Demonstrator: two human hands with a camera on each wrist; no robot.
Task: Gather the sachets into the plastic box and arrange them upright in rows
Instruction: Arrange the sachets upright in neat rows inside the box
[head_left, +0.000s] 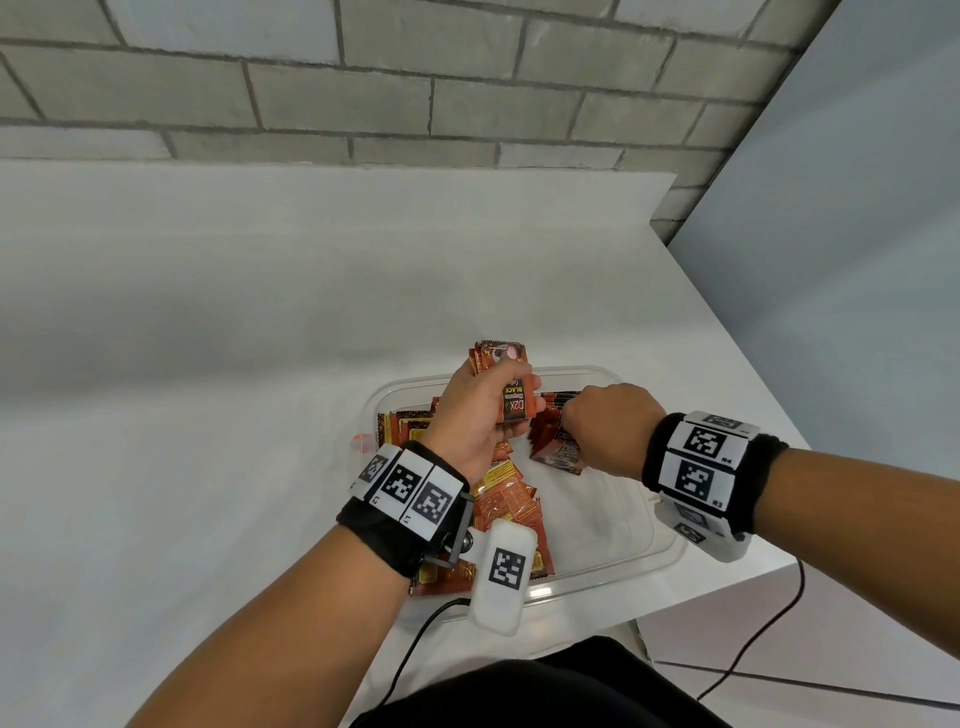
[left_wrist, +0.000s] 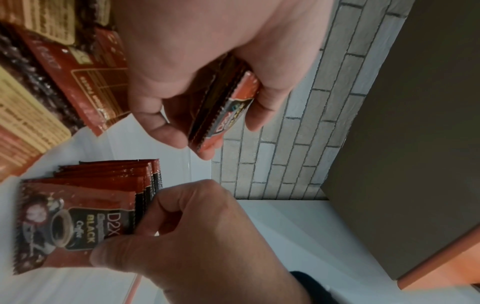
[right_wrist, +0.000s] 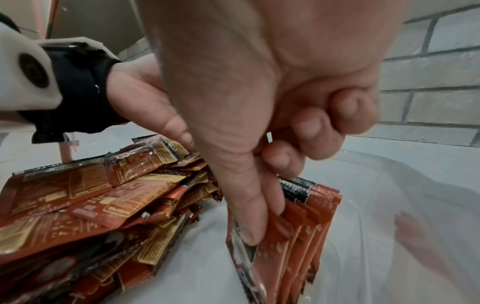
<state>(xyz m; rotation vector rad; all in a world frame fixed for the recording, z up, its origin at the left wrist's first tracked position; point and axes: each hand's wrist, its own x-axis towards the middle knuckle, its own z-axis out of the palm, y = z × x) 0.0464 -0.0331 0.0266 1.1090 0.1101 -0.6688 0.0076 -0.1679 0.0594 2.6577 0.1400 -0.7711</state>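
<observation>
Sachets: red-and-black coffee sachets are lying in three groups, all within or over the clear plastic box (head_left: 613, 566), which is sitting on the white table (head_left: 208, 364).
Left hand: the left hand (head_left: 475, 410) is gripping a small stack of sachets (head_left: 511, 395) between thumb and curled fingers, holding it above the box's far side, probably as the supply for feeding the row.
Right hand: the right hand (head_left: 610, 428) is pinching the front of the upright row (right_wrist: 298, 222), thumb on the front sachet and fingertips (right_wrist: 279, 158) curled behind, apparently bracing it so the sachets are not tipping over.
Loose pile: the unsorted pile (right_wrist: 91, 201) is lying flat and overlapping on the box's left side, just beside the row, so plenty is waiting to be stood up.
Box space: the right part of the box floor is showing bare, likely kept for further rows.
Hidden: the left wrist camera (head_left: 501, 571) is covering part of the pile in the head view, and the row's count is hard to make out.
Unclear: a small pink object (head_left: 360, 442) at the box's left edge is too small to identify.
</observation>
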